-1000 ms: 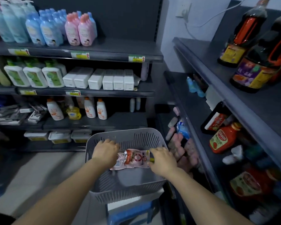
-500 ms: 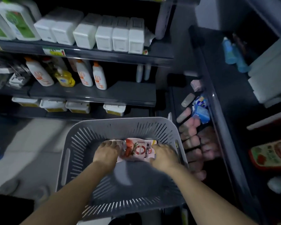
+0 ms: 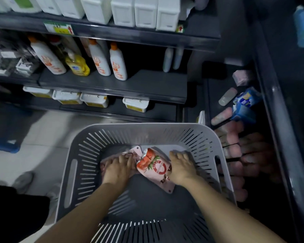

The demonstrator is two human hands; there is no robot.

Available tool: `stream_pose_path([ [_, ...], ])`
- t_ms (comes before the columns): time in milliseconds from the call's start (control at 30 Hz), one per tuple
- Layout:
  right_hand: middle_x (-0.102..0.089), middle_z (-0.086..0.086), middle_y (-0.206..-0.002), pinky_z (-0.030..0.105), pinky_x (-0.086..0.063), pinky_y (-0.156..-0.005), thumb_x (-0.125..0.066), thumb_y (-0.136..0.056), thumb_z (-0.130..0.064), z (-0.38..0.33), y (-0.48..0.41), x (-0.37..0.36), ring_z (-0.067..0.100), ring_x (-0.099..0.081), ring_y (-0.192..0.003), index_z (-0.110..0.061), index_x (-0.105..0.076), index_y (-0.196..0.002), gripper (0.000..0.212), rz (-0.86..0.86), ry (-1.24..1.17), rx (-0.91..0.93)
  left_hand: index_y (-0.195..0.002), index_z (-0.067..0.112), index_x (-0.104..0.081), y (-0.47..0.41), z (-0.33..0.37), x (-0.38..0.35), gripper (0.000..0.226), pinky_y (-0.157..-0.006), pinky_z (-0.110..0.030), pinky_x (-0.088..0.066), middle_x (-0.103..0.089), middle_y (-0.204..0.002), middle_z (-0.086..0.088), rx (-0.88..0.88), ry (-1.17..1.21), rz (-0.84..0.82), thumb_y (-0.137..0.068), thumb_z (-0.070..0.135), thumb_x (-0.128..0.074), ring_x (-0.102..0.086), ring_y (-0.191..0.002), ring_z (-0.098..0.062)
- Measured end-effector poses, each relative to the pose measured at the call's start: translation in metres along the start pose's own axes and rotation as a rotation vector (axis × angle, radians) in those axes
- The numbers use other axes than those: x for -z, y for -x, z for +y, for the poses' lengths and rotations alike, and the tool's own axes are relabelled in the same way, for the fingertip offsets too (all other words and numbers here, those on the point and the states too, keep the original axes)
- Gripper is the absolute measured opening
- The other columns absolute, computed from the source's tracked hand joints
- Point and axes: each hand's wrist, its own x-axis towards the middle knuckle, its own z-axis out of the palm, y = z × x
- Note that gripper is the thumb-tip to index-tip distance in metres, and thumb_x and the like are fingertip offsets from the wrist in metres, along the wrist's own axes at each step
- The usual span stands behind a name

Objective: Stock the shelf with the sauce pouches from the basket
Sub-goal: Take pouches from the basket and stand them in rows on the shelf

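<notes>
Lower centre of frame, inside the grey basket (image 3: 88,155): two sauce pouches under the hands, neither yet lifted clear.

Risks, by judgement:
- Slip of the tomato-printed pouch (image 3: 154,166) on lifting. Held at one edge only, floppy by the look of it, tipped up between both hands.
- Snag on the slotted basket wall if dragged rather than raised.
- Crushing from too hard a clutch.

Pose, left hand (image 3: 118,168): palm down, fingers curled over a pale pink pouch (image 3: 136,152) flat on the basket floor, gripping it.

Pose, right hand (image 3: 182,166): palm down, fingers bent over the printed pouch's right edge, thumb hidden. Appears to hold it.

Both forearms reaching in from bottom of frame.

Right of frame: dim shelf (image 3: 216,92), with similar stocked pouches (image 3: 233,149) just beside the basket.
</notes>
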Motion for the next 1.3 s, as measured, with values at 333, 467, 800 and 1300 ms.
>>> stream_pose_path([
  [333,-0.062,0.005,-0.114,0.033,-0.052,-0.090,-0.063,-0.085,-0.021,-0.010,0.011,-0.025,0.022,-0.059,-0.106,-0.015,-0.062,-0.111,0.026,-0.046,-0.054,-0.147,-0.143,0.018,-0.023,-0.016,0.012,-0.004,0.051,-0.082,-0.043,-0.053,-0.039,-0.135,-0.017,0.054,0.032,-0.004,-0.095,0.011,-0.040,-0.050,-0.117,-0.038],
  [467,-0.067,0.004,-0.098,0.032,-0.055,-0.077,-0.068,-0.083,-0.016,-0.001,0.024,-0.010,0.019,-0.064,-0.091,-0.016,-0.060,-0.093,0.013,-0.098,-0.380,-0.209,-0.148,0.018,-0.019,-0.016,-0.002,0.006,0.058,-0.078,-0.038,-0.049,-0.045,-0.136,-0.013,-0.008,0.089,0.023,-0.096,0.019,-0.045,-0.055,-0.118,-0.031],
  [800,-0.073,0.010,-0.097,0.030,-0.052,-0.074,-0.058,-0.080,-0.007,-0.025,0.063,0.052,0.029,-0.067,-0.093,-0.013,-0.071,-0.088,0.016,0.224,-0.480,-0.169,-0.119,0.007,-0.057,0.021,-0.039,0.015,0.029,-0.076,-0.041,-0.058,-0.073,-0.097,-0.015,0.197,1.624,-0.147,-0.090,0.006,-0.058,-0.071,-0.086,-0.029],
  [1300,-0.072,-0.005,-0.107,0.024,-0.048,-0.080,-0.057,-0.092,-0.025,-0.043,0.204,0.166,0.018,-0.062,-0.106,-0.032,-0.073,-0.102,0.020,0.574,-0.255,0.193,-0.072,0.035,-0.077,0.109,-0.060,0.148,0.043,-0.099,-0.014,-0.036,-0.059,-0.117,0.023,-0.507,1.401,0.221,-0.051,0.071,-0.075,-0.046,-0.119,0.011],
])
